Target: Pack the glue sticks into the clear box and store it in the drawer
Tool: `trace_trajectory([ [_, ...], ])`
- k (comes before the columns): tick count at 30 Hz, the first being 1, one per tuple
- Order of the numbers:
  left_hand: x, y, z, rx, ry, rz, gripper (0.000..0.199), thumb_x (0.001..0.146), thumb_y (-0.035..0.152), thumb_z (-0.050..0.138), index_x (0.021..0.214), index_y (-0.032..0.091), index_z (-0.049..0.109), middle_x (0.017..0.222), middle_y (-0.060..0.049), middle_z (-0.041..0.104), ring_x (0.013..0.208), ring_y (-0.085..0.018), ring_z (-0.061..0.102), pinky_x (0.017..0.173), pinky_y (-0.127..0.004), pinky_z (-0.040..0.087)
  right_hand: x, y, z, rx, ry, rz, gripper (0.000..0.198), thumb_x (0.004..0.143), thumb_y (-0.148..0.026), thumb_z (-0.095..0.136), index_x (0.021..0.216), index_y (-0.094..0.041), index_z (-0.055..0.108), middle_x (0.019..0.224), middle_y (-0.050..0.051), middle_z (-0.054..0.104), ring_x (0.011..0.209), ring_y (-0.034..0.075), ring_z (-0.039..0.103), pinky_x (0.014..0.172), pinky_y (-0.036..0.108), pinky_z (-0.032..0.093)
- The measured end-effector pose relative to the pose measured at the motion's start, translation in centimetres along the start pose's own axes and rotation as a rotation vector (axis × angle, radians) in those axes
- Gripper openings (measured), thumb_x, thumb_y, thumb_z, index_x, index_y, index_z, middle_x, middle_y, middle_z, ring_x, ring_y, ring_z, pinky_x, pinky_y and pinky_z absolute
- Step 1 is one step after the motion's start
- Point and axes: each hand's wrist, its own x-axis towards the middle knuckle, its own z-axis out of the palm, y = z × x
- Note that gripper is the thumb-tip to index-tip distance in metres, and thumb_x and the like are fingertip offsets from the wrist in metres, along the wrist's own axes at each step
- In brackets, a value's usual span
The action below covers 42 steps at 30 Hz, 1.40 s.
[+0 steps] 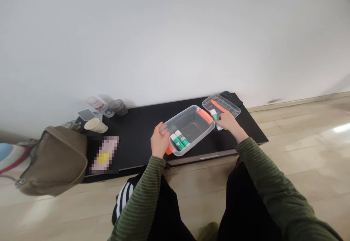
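A clear plastic box point(193, 128) with orange latches stands without its lid on the black table. My left hand point(160, 140) grips its left end, with fingers over the rim. Inside, at the near left end, two green-and-white glue sticks point(179, 140) lie side by side. My right hand point(229, 123) is just right of the box, its fingers closed on another glue stick point(214, 115) with a white cap. Behind that hand lies the clear lid point(234, 110), which has an orange strip across it. A small yellow bit shows under the right hand; I cannot make out what it is.
On the left of the black table point(142, 124) are a paper cup point(96, 125), a white bottle point(100, 107), a grey jar-like object point(118, 107) and a blurred pink packet point(105, 155). A brown bag point(56, 160) overlaps the left end. A dark dotted object point(233, 98) sits at the back right.
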Motion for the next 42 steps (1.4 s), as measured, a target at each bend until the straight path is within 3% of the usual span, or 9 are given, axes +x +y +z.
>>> trace_trajectory([
  [5,-0.4,-0.1,0.2,0.010,-0.003,0.030,0.061,0.076,0.009,0.057,0.135,0.022,0.051,0.125,-0.009,0.066,0.115,-0.021,0.064,0.106,-0.040,0.046,-0.9,0.2,-2.6,0.164,0.291,0.067,0.029,0.077,-0.044,0.061,0.081,-0.016,0.069,0.077,0.008,0.071,0.077,0.021,0.065,0.063,0.026,0.038],
  [10,-0.6,0.2,0.3,0.021,-0.009,0.045,0.061,0.076,0.009,0.056,0.135,0.021,0.051,0.124,-0.009,0.066,0.114,-0.020,0.064,0.105,-0.039,0.046,-3.4,-3.0,-4.1,0.351,0.489,-0.131,0.029,0.081,-0.042,0.060,0.094,-0.017,0.068,0.083,0.005,0.071,0.074,0.017,0.062,0.067,0.026,0.040],
  [13,-0.7,0.5,0.3,0.029,-0.012,0.049,0.060,0.076,0.010,0.057,0.134,0.021,0.051,0.124,-0.009,0.067,0.115,-0.020,0.064,0.106,-0.039,0.046,-5.0,-5.7,-4.0,0.300,0.388,-0.307,0.028,0.081,-0.041,0.061,0.096,-0.018,0.068,0.085,0.004,0.071,0.074,0.017,0.062,0.066,0.025,0.040],
  [16,-1.0,1.0,0.2,0.031,-0.013,0.049,0.060,0.076,0.011,0.058,0.134,0.021,0.052,0.123,-0.009,0.067,0.115,-0.020,0.064,0.106,-0.040,0.045,-6.2,-8.2,-3.2,0.133,0.171,-0.399,0.029,0.081,-0.042,0.063,0.101,-0.022,0.068,0.096,0.004,0.072,0.086,0.019,0.064,0.070,0.025,0.041],
  [19,-1.4,1.6,0.2,0.048,-0.007,0.057,0.059,0.075,0.011,0.059,0.133,0.021,0.053,0.123,-0.008,0.067,0.113,-0.021,0.064,0.104,-0.039,0.047,-6.6,-9.9,-1.8,-0.041,-0.060,-0.409,0.032,0.082,-0.046,0.062,0.105,-0.024,0.069,0.104,0.005,0.072,0.098,0.022,0.064,0.074,0.026,0.043],
  [22,-1.8,2.0,0.2,0.079,-0.008,0.080,0.061,0.074,0.011,0.059,0.133,0.023,0.054,0.124,-0.007,0.067,0.113,-0.021,0.064,0.103,-0.037,0.047,-6.5,-10.7,-0.4,-0.155,-0.188,-0.359,0.032,0.083,-0.046,0.059,0.103,-0.023,0.070,0.106,0.009,0.072,0.102,0.026,0.065,0.076,0.029,0.046],
  [31,-2.9,2.7,0.2,0.164,-0.021,0.110,0.063,0.074,0.011,0.058,0.136,0.024,0.053,0.124,-0.006,0.067,0.112,-0.023,0.064,0.104,-0.038,0.046,-5.2,-11.6,2.6,-0.238,-0.292,-0.243,0.039,0.078,-0.038,0.063,0.110,-0.018,0.071,0.113,0.017,0.070,0.103,0.031,0.067,0.079,0.035,0.053],
  [37,-3.1,3.2,0.1,0.161,-0.020,0.101,0.064,0.073,0.010,0.058,0.135,0.024,0.054,0.122,-0.006,0.068,0.114,-0.023,0.063,0.106,-0.041,0.044,-4.7,-12.1,3.9,-0.272,-0.348,-0.314,0.042,0.081,-0.042,0.061,0.114,-0.017,0.071,0.115,0.019,0.069,0.105,0.032,0.067,0.080,0.039,0.054],
  [42,-3.1,3.2,0.1,0.142,-0.021,0.093,0.063,0.073,0.010,0.059,0.134,0.025,0.055,0.120,-0.005,0.068,0.114,-0.023,0.063,0.105,-0.040,0.045,-4.8,-12.1,3.9,-0.293,-0.384,-0.368,0.034,0.081,-0.024,0.061,0.113,-0.017,0.070,0.117,0.019,0.069,0.103,0.031,0.067,0.079,0.038,0.054],
])
